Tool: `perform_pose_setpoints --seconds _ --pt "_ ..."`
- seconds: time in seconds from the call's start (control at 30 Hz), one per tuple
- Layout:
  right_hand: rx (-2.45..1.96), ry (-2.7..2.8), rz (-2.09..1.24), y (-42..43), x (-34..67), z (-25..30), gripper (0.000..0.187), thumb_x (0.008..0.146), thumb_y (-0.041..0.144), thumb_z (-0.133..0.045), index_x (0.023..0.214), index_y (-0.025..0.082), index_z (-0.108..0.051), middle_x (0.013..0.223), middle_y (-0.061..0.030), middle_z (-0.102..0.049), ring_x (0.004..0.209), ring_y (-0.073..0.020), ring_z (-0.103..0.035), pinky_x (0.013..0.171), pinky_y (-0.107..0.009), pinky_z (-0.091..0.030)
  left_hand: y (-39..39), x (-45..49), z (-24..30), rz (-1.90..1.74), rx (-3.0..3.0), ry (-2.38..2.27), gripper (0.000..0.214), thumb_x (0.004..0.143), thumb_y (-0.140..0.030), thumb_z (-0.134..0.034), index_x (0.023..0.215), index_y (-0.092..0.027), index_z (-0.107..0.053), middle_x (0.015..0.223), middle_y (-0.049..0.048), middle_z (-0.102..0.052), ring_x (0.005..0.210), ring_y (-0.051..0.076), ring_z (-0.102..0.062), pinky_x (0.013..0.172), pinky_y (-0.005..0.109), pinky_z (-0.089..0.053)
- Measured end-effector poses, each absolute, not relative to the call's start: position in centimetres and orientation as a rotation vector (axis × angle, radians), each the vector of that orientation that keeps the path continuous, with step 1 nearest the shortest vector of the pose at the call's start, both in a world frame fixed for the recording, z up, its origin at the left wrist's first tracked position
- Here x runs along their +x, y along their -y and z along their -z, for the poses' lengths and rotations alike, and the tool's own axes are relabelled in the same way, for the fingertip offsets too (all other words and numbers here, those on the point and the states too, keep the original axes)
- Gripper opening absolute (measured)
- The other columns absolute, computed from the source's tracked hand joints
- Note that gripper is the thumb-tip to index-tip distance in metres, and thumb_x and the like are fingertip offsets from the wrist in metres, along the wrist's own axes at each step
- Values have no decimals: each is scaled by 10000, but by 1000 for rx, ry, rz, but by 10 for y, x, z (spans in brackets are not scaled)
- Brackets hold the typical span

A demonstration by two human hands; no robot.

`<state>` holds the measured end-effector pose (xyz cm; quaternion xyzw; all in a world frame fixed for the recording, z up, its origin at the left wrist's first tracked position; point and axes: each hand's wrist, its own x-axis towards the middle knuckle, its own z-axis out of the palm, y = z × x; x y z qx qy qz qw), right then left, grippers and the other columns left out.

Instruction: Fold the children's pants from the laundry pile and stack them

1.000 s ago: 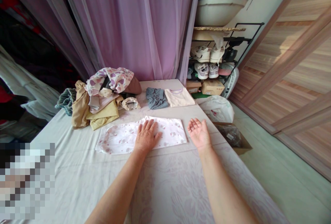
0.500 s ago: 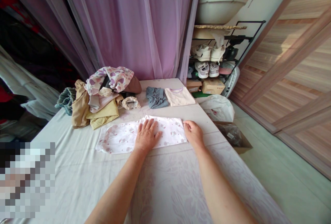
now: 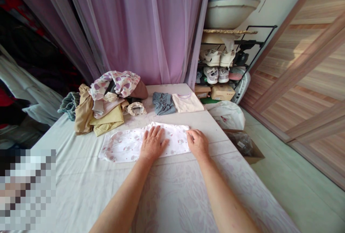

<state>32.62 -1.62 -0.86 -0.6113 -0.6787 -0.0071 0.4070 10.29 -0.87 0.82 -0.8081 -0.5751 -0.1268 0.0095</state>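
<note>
A pair of white children's pants (image 3: 126,143) with small pinkish prints lies folded lengthwise across the bed in front of me. My left hand (image 3: 153,142) rests flat on the middle of the cloth, thumb apart from the fingers. At the right end of the pants, my right hand (image 3: 198,142) has its fingers curled on the edge, thumb and forefinger pinching it. Beyond them lie a folded grey-blue garment (image 3: 163,103) and a folded cream shirt (image 3: 188,102), side by side.
At the far left of the bed (image 3: 167,197) is a heap of clothes (image 3: 107,107), with a ruffled cream item (image 3: 136,108) beside it. A purple curtain (image 3: 134,28) hangs behind. To the right stand a shoe rack (image 3: 258,42), a white bag (image 3: 228,114) and an open carton (image 3: 244,145).
My right hand has shifted slightly left along with the right end of the pants, its fingers more curled. My left hand stays in place on the cloth.
</note>
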Motion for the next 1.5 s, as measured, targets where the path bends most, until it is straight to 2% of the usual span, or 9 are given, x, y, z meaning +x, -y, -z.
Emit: perform_pose_setpoints --seconds 0.17,0.4,0.7,1.5 --pt "-1500 1878 49 23 305 -6 242 891 214 -472 881 233 -713 931 -89 -716 876 -238 -622 831 -358 -451 9 103 -10 400 -2520 1783 508 951 -487 -421 1387 -242 -512 1504 74 -450 1391 291 -391 1133 515 -329" --pt "-1443 2035 -10 27 277 -6 202 892 149 -506 850 231 -686 909 -54 -713 885 -196 -620 827 -311 -431 6 100 0 472 -2501 1728 502 940 -472 -459 1381 -239 -521 1484 87 -475 1375 305 -415 1112 521 -354" --pt "-1505 2036 -52 25 274 -4 183 895 131 -524 842 224 -672 896 -21 -705 874 -166 -608 806 -283 -408 2 95 9 514 -2492 1689 463 974 -410 -373 1368 -235 -544 1486 67 -474 1374 300 -419 1101 519 -366" --pt "-1515 2054 -80 25 274 -6 175 906 159 -534 827 230 -673 878 -16 -691 873 -165 -595 791 -282 -400 -1 93 14 543 -2510 1680 482 965 -460 -410 1380 -245 -526 1481 86 -479 1367 298 -427 1097 527 -370"
